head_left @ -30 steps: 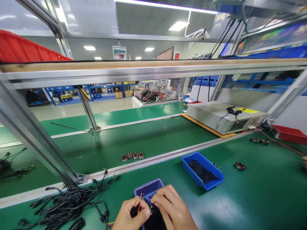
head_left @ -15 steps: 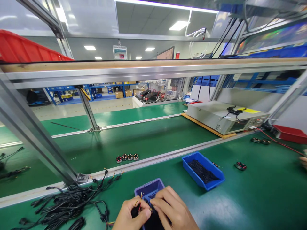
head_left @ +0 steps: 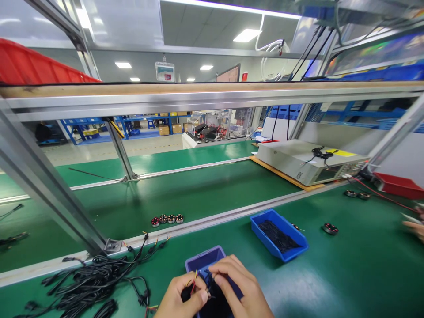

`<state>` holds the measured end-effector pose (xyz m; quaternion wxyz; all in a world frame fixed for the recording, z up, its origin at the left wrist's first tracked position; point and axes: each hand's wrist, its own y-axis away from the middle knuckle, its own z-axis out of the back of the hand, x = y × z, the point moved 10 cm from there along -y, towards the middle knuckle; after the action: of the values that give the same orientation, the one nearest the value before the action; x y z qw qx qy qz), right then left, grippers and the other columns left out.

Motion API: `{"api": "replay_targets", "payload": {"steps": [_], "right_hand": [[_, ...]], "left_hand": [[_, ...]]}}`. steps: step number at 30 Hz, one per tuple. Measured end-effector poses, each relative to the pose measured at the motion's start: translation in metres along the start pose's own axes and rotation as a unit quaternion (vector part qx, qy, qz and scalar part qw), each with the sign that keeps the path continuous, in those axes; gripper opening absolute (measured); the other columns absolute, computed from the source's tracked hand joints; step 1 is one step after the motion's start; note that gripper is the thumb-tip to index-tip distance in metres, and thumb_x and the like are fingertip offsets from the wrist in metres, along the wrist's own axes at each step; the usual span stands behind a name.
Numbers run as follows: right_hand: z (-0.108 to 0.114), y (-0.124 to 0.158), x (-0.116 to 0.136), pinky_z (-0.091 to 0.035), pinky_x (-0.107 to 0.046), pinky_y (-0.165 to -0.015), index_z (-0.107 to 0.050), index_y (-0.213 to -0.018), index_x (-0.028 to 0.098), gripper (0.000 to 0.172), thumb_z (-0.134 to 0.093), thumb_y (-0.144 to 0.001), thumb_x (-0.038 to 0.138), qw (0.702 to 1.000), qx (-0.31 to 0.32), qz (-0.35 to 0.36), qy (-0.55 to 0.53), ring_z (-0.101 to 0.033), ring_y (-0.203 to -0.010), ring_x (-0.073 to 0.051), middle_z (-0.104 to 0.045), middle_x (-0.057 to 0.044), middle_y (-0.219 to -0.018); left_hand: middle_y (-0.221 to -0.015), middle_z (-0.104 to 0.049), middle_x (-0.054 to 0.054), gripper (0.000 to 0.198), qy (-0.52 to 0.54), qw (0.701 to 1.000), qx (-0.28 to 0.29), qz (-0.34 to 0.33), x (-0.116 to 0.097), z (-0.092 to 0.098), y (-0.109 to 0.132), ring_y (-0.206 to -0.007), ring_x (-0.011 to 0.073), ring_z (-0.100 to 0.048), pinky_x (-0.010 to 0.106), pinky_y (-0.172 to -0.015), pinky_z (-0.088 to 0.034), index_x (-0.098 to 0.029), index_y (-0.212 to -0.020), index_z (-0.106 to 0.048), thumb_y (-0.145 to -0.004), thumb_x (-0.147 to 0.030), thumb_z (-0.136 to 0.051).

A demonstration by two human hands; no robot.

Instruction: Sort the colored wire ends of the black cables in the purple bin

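Observation:
My left hand [head_left: 182, 295] pinches the end of a black cable with thin red and yellow wires [head_left: 195, 276] standing up between thumb and fingers. Close beside it, my right hand [head_left: 243, 287] has thumb and forefinger together near small dark pieces; whether it grips one is too small to tell. Both hands are over a purple-blue bin [head_left: 204, 255], whose inside they partly cover. Left of them lies a tangled heap of black cables [head_left: 89, 280] with bare coloured wire ends.
A blue bin [head_left: 296, 255] of thin black pieces stands to the right. Round motors [head_left: 167, 219] sit in a row beyond the metal rail; another motor [head_left: 330, 228] lies right. A grey instrument [head_left: 308, 161] stands behind. Another person's hand [head_left: 415, 227] shows at the right edge.
The row of motors and the green surface under it have shifted left past the rail. My right fingertips have lifted slightly away from the left ones. The other person's hand has come further in.

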<state>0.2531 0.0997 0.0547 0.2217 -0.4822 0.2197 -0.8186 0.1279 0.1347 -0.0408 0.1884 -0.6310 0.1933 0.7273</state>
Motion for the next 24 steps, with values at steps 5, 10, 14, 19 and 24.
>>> {"api": "replay_targets", "payload": {"steps": [5, 10, 14, 19, 24], "right_hand": [[-0.004, -0.001, -0.001, -0.056, -0.027, -0.071, -0.066, -0.099, 0.023, 0.019, -0.05, -0.097, 0.014, 1.0, 0.015, -0.019, -0.017, -0.068, -0.082, -0.019, -0.071, -0.004, -0.088], [-0.011, 0.0, -0.005, -0.056, -0.026, -0.07, -0.067, -0.097, 0.024, 0.018, -0.051, -0.095, 0.014, 0.998, 0.045, -0.036, -0.021, -0.068, -0.08, -0.019, -0.071, -0.004, -0.086], [-0.01, 0.001, -0.005, -0.055, -0.027, -0.071, -0.067, -0.097, 0.024, 0.018, -0.052, -0.095, 0.014, 0.998, 0.037, -0.037, -0.02, -0.068, -0.08, -0.019, -0.072, -0.003, -0.086], [-0.012, -0.001, 0.008, -0.054, -0.028, -0.075, -0.067, -0.099, 0.025, 0.021, -0.05, -0.097, 0.012, 0.996, 0.078, 0.013, -0.036, -0.07, -0.081, -0.018, -0.076, -0.002, -0.089], [-0.012, -0.002, 0.015, -0.055, -0.031, -0.073, -0.068, -0.104, 0.024, 0.021, -0.054, -0.095, 0.013, 0.994, 0.088, 0.061, 0.004, -0.069, -0.081, -0.019, -0.077, -0.004, -0.091]], "left_hand": [[-0.063, -0.05, -0.002, 0.043, 0.004, 1.0, -0.012, -0.01, -0.005, -0.002, 0.002, -0.064, 0.0146, -0.042, 0.025, -0.064, -0.037, -0.018, -0.067, -0.058, -0.082, -0.058, -0.063], [-0.065, -0.051, -0.002, 0.041, -0.002, 1.0, 0.011, -0.011, -0.005, -0.007, 0.002, -0.065, 0.015, -0.043, 0.025, -0.065, -0.037, -0.018, -0.068, -0.059, -0.083, -0.057, -0.063], [-0.064, -0.05, -0.002, 0.042, 0.002, 1.0, 0.002, -0.011, -0.003, -0.006, 0.002, -0.064, 0.0147, -0.042, 0.025, -0.064, -0.037, -0.018, -0.068, -0.059, -0.083, -0.057, -0.063], [-0.065, -0.051, -0.001, 0.045, 0.008, 1.0, -0.012, -0.027, -0.005, -0.005, 0.002, -0.066, 0.0153, -0.043, 0.026, -0.065, -0.037, -0.018, -0.067, -0.057, -0.082, -0.06, -0.062], [-0.064, -0.049, -0.003, 0.039, 0.018, 1.0, -0.02, -0.005, -0.005, 0.002, 0.001, -0.065, 0.0143, -0.042, 0.026, -0.066, -0.036, -0.018, -0.068, -0.058, -0.082, -0.054, -0.065]]}}
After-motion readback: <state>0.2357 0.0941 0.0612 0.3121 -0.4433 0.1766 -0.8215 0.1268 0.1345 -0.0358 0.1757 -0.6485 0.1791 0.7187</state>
